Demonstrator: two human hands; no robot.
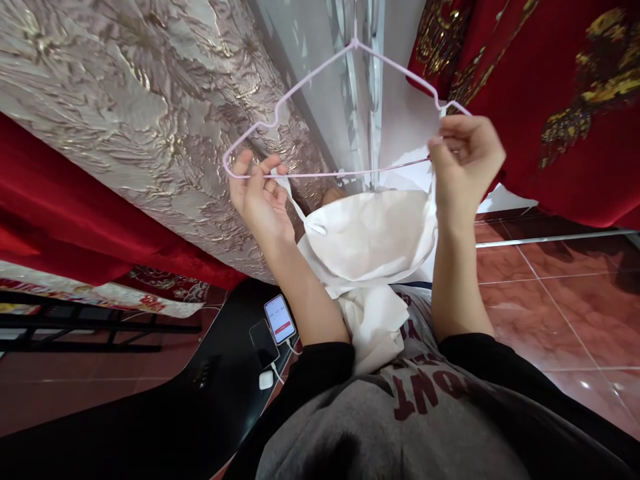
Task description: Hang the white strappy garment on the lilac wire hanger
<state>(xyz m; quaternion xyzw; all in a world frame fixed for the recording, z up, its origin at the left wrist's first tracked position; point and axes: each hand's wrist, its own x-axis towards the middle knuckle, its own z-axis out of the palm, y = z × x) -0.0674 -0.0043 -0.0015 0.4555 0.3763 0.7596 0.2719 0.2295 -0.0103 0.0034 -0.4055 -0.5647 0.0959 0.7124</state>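
Red tiles (555, 303) around me: white garment (370, 233) just below the hanger (355, 44), my right hand (467, 157) pinching its right strap at one notch, left hand (263, 200) loosely curled by the left strap (295, 203), grip uncertain; strap-hanging, I judge, next calling for that strap over its notch, patterned drape (175, 113) beyond.

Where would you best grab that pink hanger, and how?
Probably at the neck, pinched from the wearer's side: both sloping sides of the pink hanger meet there, it is slim and uncovered, and the white strap sits well away, near the right notch.
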